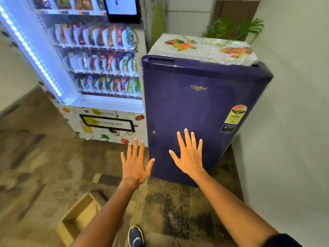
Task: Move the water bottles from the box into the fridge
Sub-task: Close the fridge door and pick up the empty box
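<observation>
Mottled floor held a cardboard box beside the shut blue fridge. Left hand and right hand were spread, empty. Opening the door first, by its top recess, seemed best.

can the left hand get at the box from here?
Probably yes. The left hand is spread open and holds nothing, and the cardboard box sits open on the floor below the left forearm, nothing between them. It would need reaching down.

Fridge: right of the vending machine, just beside it.
Box: on the floor, before the vending machine.
Plant: behind the fridge.
</observation>
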### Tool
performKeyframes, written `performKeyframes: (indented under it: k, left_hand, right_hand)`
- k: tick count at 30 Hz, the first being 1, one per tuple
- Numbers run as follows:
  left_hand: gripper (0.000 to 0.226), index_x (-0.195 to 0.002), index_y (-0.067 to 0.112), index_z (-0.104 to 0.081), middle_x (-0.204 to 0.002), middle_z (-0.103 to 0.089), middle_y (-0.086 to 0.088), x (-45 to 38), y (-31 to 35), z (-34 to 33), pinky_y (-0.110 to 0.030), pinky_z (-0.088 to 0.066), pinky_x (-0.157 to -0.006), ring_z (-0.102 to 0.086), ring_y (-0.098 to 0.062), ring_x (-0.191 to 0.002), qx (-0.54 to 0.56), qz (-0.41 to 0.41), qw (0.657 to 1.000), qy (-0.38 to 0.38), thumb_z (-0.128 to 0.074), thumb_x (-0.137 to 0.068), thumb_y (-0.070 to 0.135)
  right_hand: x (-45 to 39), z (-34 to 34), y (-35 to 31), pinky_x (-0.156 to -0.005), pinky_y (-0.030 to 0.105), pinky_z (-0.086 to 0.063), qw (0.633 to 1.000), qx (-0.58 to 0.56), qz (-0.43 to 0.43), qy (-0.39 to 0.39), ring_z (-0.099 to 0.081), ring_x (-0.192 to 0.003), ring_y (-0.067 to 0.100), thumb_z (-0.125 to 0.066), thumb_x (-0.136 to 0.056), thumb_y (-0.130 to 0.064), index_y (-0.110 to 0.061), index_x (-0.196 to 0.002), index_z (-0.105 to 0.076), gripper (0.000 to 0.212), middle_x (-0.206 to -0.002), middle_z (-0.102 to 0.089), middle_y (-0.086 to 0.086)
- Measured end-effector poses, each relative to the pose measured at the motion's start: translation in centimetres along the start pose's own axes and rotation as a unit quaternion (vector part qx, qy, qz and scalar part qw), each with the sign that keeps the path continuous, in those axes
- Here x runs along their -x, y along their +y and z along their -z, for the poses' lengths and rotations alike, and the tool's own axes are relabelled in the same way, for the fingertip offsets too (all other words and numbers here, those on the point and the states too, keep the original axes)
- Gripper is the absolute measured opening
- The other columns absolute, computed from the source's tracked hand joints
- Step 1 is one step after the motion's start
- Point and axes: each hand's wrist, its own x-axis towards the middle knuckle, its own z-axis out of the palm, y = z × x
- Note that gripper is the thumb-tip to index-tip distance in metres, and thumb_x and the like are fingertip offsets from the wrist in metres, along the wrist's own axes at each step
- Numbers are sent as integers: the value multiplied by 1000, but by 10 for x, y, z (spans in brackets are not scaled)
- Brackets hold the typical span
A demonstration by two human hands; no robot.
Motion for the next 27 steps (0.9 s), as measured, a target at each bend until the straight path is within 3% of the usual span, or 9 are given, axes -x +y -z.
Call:
performKeyframes:
  k: [4, 10, 17, 27]
  left_hand:
    - [86, -156, 24, 6, -161, 20, -3, 50, -25, -6, -59, -8, -118, 11, -27, -150, -18, 55, 998, -20, -9, -86, 73]
    - [87, -156, 25, 5, -161, 18, -2, 108, -80, -5, -58, -9, -118, 7, -28, -151, -24, 148, 988, -24, -7, -85, 73]
    - [89, -156, 24, 5, -162, 18, -3, 144, -169, 1, -58, -8, -118, 8, -28, -151, -15, 238, 971, -26, -2, -82, 73]
    - [92, -153, 23, 10, -161, 19, -5, 195, -342, 3, -58, -7, -118, 10, -29, -150, 7, 333, 941, -65, 3, -78, 74]
  right_hand:
    - [26, -19, -33, -116, 65, -15, 998, -17, 55, -39, -3, -151, 35, -29, -92, -70, -25, -158, -2, 84, -166, 2, 9]
    - [51, -32, -114, -119, 62, 0, 982, -36, 156, -101, 11, -151, 31, -24, -93, -71, -29, -157, 9, 83, -164, 17, 5]
    - [67, -51, -224, -118, 61, 0, 959, -37, 252, -127, 6, -152, 33, -27, -92, -71, -29, -157, 4, 84, -165, 12, 7]
    - [66, -105, -382, -118, 61, 3, 936, 3, 290, -199, 12, -151, 33, -24, -93, -70, -31, -154, 16, 84, -162, 23, 6]
